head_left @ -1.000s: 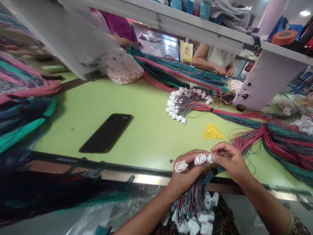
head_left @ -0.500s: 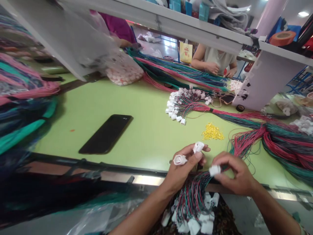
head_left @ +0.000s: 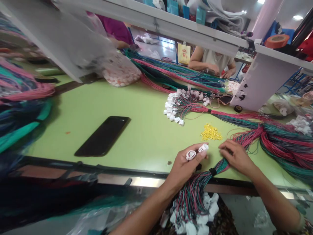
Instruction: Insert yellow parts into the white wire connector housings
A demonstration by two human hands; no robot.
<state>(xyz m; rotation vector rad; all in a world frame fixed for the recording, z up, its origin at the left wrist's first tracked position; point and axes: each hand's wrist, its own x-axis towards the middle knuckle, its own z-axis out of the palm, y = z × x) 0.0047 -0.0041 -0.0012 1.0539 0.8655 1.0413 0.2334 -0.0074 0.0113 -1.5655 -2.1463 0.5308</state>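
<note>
My left hand [head_left: 186, 164] is closed on two white plastic connectors [head_left: 197, 152] held between its fingers, just above the green table's near edge [head_left: 146, 163]. My right hand [head_left: 235, 156] rests to its right, fingers curled over the red and green wire bundle [head_left: 217, 168]. What it pinches, if anything, is hidden. That bundle hangs over the table edge and ends in several white connectors [head_left: 195, 215] by my lap.
A black phone [head_left: 103, 135] lies left of centre. A small yellow pile [head_left: 211, 132] sits beyond my hands. More wire bundles with white connectors [head_left: 181, 104] fan out behind. Thick harnesses [head_left: 281, 140] run right. A person [head_left: 215, 62] works across the table under a shelf [head_left: 171, 24].
My right hand has let go of the white connector and moved right onto the wire bundle. My left hand has drawn its two connectors closer together.
</note>
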